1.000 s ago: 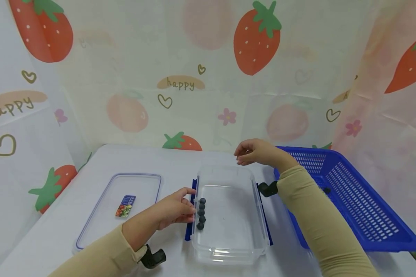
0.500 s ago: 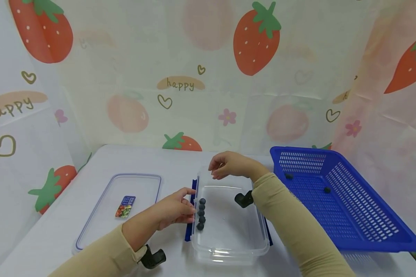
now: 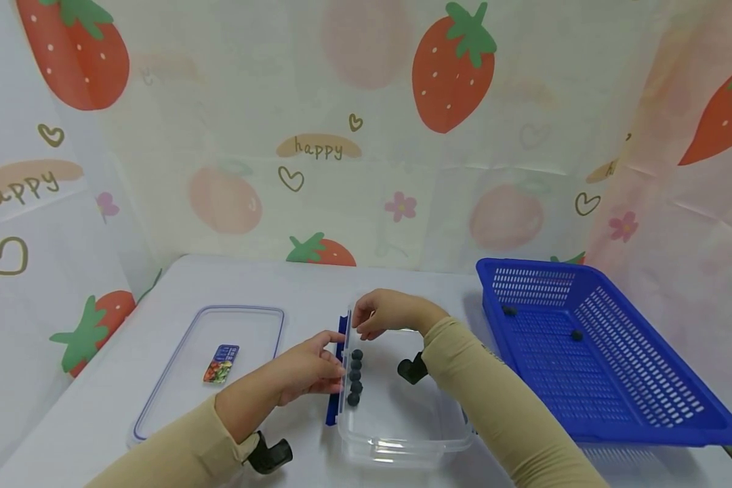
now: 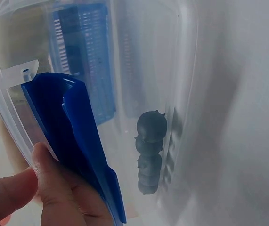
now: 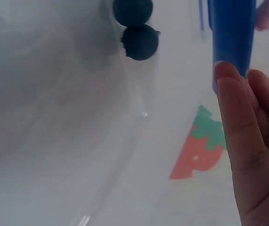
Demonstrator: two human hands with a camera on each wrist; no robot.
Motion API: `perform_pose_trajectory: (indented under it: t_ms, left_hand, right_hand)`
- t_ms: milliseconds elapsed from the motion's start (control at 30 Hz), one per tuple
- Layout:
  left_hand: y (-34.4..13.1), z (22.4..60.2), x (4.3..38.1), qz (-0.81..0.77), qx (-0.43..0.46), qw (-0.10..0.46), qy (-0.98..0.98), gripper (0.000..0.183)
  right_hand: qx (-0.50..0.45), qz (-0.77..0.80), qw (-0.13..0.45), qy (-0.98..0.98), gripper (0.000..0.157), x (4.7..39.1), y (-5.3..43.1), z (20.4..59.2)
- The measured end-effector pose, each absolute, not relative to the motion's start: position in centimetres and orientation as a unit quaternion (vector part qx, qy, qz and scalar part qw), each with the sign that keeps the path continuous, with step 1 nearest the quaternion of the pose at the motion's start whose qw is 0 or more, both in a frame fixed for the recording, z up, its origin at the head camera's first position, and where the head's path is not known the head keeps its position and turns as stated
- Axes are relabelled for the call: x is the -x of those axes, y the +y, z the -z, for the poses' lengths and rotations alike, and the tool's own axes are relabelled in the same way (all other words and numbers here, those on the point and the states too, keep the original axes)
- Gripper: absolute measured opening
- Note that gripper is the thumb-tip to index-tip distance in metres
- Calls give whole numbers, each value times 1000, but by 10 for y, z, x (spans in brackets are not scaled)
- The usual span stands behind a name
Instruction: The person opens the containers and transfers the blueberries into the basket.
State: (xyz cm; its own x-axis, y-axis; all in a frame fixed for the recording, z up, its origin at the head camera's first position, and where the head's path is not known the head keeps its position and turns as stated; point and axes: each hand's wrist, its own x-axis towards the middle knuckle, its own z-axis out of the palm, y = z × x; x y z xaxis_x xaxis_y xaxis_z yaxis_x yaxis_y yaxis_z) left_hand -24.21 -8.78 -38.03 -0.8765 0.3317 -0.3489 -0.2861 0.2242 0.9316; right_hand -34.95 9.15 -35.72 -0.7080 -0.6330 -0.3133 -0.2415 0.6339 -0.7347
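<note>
Right hand (image 3: 396, 313) has shifted since the frame one second back: from beyond the 1 o'clock corner of the clear box (image 3: 396, 449) to above its 11 o'clock corner. Left hand (image 3: 308, 366) unchanged, resting at the box's 9 o'clock side by the blue latch (image 4: 96, 155), fingers somewhat spread, fingertips touching box or latch. Right fingers bent, tips close together, just past the 12 o'clock end of the row of dark berries (image 3: 355, 375); cannot tell whether a berry is pinched there, none being visible in either view. Count: five berries in a close-set line inside the box, along its 9 o'clock wall. Blue basket (image 3: 661, 434) stands at 3 o'clock from the box; two berries visible in it, a 10 o'clock berry (image 3: 510, 311) and a near-central berry (image 3: 577, 335). Clear lid (image 3: 183, 390), bearing a printed label (image 3: 221, 363), lies on the table (image 3: 317, 285) at 9 o'clock, off the box. Progress, judged: one line well built, most of the box floor unfilled; the basket pair appears left to transfer, and lidding, if intended, not begun.
</note>
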Motion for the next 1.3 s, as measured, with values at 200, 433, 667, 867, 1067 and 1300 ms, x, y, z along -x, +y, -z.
perform_pose_trajectory:
  t_ms: [200, 433, 667, 867, 1067, 1300]
  left_hand:
    - [-87, 378, 242, -620, -9, 245, 745, 56]
    - [-86, 378, 241, -623, -10, 244, 743, 56]
    - [-85, 378, 241, -620, -8, 242, 746, 56]
    - [-86, 379, 241, -620, -7, 241, 746, 56]
    - [-86, 379, 240, -623, -15, 242, 744, 55]
    - [-86, 379, 240, -624, -14, 240, 743, 56]
  right_hand:
    - [241, 318, 284, 872, 8, 352, 91, 368]
    - [227, 271, 291, 889, 8, 352, 89, 381]
    - [222, 248, 308, 891, 11, 351, 88, 392]
    - [218, 265, 325, 881, 15, 353, 87, 396]
    - [213, 294, 322, 875, 17, 355, 89, 398]
    - [213, 320, 296, 874, 14, 358, 90, 393]
